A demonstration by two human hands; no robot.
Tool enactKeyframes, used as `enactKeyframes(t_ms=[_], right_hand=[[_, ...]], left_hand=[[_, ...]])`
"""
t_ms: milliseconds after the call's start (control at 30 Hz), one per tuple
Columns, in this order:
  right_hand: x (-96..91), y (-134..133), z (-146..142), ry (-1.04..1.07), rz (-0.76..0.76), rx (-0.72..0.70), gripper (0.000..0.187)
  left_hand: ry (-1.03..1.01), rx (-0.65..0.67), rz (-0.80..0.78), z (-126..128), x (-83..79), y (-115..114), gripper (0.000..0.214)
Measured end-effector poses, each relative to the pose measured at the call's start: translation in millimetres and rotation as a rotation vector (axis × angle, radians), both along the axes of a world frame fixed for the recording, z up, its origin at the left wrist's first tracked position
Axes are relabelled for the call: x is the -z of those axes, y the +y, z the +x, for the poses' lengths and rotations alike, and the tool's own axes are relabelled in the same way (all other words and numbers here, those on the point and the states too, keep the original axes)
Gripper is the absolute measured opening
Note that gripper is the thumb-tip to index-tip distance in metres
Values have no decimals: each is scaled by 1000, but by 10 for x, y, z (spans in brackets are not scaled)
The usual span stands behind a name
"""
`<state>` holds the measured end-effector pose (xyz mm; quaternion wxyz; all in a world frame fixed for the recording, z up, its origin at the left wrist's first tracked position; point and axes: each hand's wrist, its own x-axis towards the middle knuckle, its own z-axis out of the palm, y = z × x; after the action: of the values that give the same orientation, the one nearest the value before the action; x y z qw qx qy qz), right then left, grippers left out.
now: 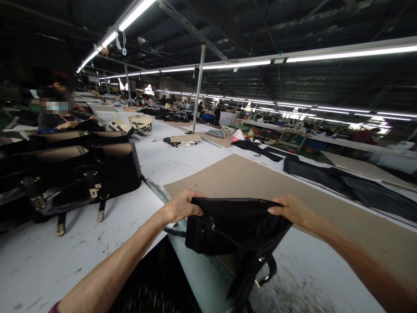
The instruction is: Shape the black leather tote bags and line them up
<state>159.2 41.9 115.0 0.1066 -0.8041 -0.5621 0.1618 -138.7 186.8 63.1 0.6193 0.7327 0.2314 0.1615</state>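
Between my two hands is a black handbag (pixel 237 226), gripped by its top edge. My left hand (pixel 184 204) pinches the upper left corner, thumb on the near side. At the upper right corner, my right hand (pixel 286 208) is closed on the same edge. A black strap (pixel 269 267) with gold-coloured metal fittings dangles below the bag on the right. The bag's lower part hangs over a pale greenish sheet (pixel 192 265) and the white tabletop. What lies inside the bag is hidden from me.
On the left stand several black bags (pixel 114 169) with tan linings and gold clasps. A large brown board (pixel 228 174) lies across the table, with black material (pixel 352 187) beyond it at right. A co-worker (pixel 61 113) sits at far left. A post (pixel 198 87) rises behind.
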Motion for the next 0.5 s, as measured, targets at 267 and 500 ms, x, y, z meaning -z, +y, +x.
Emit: enactKeyframes(t_ms=[267,500], right_hand=[[123,56,105,-10,-53,-87,21],[190,63,185,57,-31,-85,25]], left_hand=[[-178,-31,-88,-8,88,-17,29],[-217,-134,-23,17,149,-12,33]])
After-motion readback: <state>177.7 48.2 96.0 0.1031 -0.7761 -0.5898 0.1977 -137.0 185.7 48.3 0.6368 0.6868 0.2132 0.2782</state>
